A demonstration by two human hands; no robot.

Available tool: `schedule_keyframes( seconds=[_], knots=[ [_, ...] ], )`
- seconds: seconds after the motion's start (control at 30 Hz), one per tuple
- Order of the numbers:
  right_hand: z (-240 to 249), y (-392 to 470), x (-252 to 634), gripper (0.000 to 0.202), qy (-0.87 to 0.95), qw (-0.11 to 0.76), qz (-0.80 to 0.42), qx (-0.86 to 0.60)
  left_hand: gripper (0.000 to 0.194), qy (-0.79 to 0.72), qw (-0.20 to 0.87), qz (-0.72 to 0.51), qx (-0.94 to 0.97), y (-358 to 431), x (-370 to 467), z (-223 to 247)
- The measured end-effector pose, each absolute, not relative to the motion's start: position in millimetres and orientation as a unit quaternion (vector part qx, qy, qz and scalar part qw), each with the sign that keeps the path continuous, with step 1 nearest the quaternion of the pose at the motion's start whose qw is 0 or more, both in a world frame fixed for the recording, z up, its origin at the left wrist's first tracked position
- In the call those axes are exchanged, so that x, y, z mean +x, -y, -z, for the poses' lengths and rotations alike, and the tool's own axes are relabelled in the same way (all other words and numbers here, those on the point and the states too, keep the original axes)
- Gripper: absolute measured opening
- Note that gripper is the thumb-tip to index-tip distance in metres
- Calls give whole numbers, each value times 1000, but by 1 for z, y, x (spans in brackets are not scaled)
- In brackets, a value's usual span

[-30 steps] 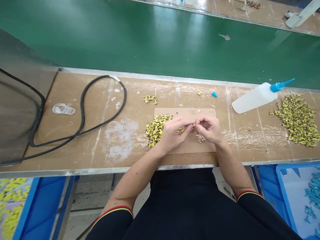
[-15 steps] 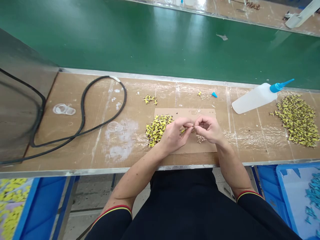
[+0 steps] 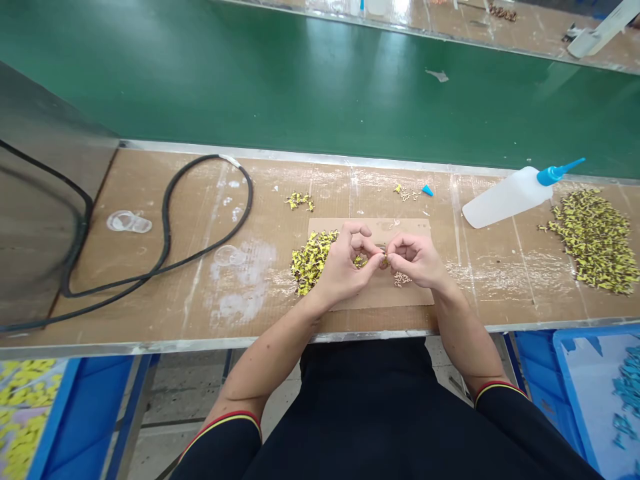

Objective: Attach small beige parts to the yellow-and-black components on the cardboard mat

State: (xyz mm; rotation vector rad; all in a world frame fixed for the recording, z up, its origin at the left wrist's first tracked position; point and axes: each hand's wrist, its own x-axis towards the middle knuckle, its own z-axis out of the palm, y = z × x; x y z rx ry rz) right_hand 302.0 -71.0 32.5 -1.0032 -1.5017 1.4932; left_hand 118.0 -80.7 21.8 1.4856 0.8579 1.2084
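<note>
Over the cardboard sheet (image 3: 375, 300), my left hand (image 3: 349, 265) and my right hand (image 3: 416, 259) meet at the fingertips. A tiny yellow-brown piece (image 3: 384, 261) is pinched between my left thumb and index finger. My right thumb and index finger are pressed together against its right side; whatever they pinch is too small to make out. Under and left of my left hand lies a heap of small yellow-and-dark pieces (image 3: 311, 263). Just below my right fingers is a little pile of tiny pale pinkish bits (image 3: 401, 279).
A white squeeze bottle (image 3: 510, 198) with a blue nozzle lies to the right, beside a larger yellow heap (image 3: 595, 243). A blue cap (image 3: 427, 191) and a few yellow pieces (image 3: 300, 201) lie farther back. A black cable (image 3: 167, 220) loops at left; a green belt (image 3: 300, 93) runs behind.
My left hand's fingers have spread a little, with the index and middle fingers raised. The small piece between the fingertips shows more now. My right hand has barely moved.
</note>
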Motion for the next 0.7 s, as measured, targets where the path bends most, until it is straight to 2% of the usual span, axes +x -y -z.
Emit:
schedule_keyframes(
  seconds=[0.2,0.3,0.43,0.53,0.7],
  knots=[
    [-38,75,302,25,597,421,-566,-381,34,-339,540,-521,568,78,118,-24],
    [-37,78,301,28,579,424,-590,-370,30,-343,516,-541,570,78,117,-23],
    [-37,80,300,23,586,421,-592,-360,23,-349,468,-544,603,79,116,-21],
    [-38,80,300,18,614,459,-536,-353,14,-348,397,-549,647,78,115,-21],
    [-37,78,301,9,690,500,-370,-370,8,-333,299,-551,705,76,113,-25]
  ],
)
